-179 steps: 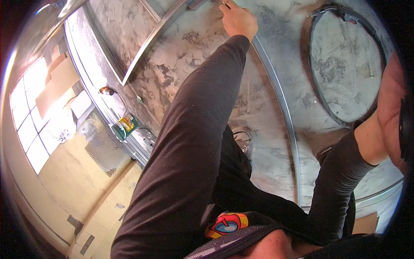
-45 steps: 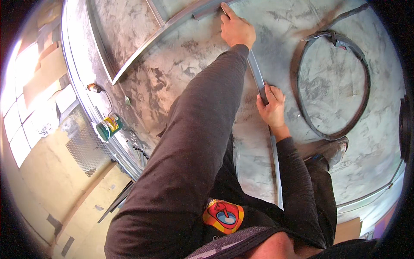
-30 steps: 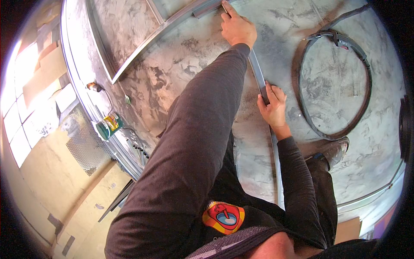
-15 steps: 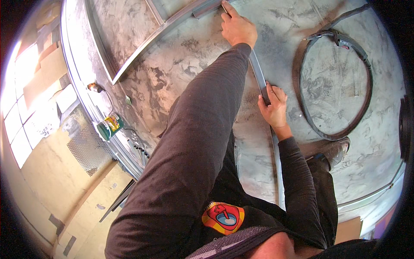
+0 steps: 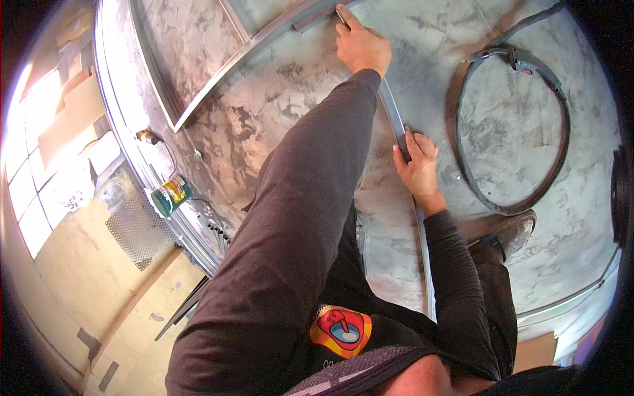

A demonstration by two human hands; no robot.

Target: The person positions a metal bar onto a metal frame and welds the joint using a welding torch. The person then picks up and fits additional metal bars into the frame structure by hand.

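Metal bar under two hands

Narrow bar (image 5: 392, 109) runs from near to far along a mottled grey floor (image 5: 389, 264). Right hand (image 5: 417, 158) grasps it partway along, thumb on the left, fingers on the right. Left hand (image 5: 363, 47), farther off, lies over its far part, index finger extended beside a metal frame (image 5: 269, 32); whether it grips cannot be told. To the right lies a dark cable loop (image 5: 452, 112); at left, a green container (image 5: 165, 199).
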